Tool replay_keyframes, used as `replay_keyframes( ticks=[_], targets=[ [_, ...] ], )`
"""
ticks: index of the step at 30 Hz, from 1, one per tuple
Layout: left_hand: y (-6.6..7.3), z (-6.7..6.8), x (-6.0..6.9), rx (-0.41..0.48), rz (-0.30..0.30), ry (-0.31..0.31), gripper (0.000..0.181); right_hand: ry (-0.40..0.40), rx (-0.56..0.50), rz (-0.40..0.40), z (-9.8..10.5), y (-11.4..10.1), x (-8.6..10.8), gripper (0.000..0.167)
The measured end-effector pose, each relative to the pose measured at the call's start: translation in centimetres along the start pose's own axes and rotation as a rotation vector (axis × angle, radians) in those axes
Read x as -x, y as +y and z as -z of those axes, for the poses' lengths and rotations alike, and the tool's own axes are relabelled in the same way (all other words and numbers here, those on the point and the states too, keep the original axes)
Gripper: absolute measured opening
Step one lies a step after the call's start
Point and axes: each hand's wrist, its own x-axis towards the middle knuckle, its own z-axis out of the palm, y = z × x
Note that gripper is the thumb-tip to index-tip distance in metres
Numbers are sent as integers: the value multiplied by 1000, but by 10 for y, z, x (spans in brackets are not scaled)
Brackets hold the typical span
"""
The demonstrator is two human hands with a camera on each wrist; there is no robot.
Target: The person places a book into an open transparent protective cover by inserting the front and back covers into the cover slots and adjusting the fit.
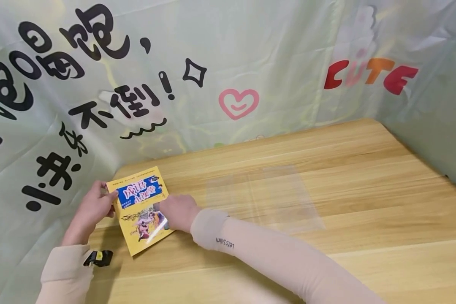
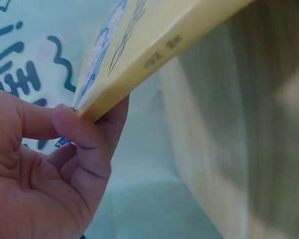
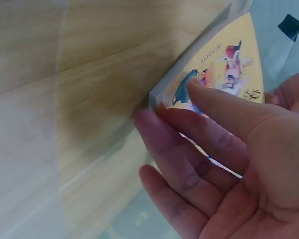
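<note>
A yellow paperback book with a blue title panel and a cartoon picture is held tilted above the table's left part. My left hand grips its left edge, thumb on the front cover. In the left wrist view, the left hand pinches a corner beside the printed spine. At the opposite edge is my right hand. Seen from the right wrist, the right hand has its thumb over the book's cover and its bent fingers at the page-side edge. Those fingertips partly cover the lower corner.
A clear plastic sheet with fold lines lies flat on the wooden table, right of the book. Printed cloth hangs along the back and sides. A black strap piece sits at the left wrist.
</note>
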Motion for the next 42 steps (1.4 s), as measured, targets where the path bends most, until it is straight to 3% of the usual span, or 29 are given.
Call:
replay_keyframes(
  ticks=[5, 9, 15, 22, 28, 34, 42],
  targets=[
    [9, 7, 13, 6, -69, 80, 42, -25, -96, -32, 11, 7, -2, 46],
    [16, 11, 20, 51, -85, 119, 38, -22, -147, -54, 18, 20, -3, 35],
    [25, 12, 25, 89, -85, 147, 37, -26, -249, -58, 20, 37, -3, 32],
    [31, 10, 29, 125, -143, 189, 27, -53, -374, -77, 24, 44, -1, 31],
    [35, 11, 36, 187, -181, 213, 17, -60, -486, -39, 27, 53, 0, 23],
    [37, 11, 38, 220, -203, 223, 17, -52, -563, -58, 26, 64, 1, 29],
    [42, 7, 36, 310, -239, 225, 18, -76, -739, -13, 29, 82, 8, 41]
  ],
)
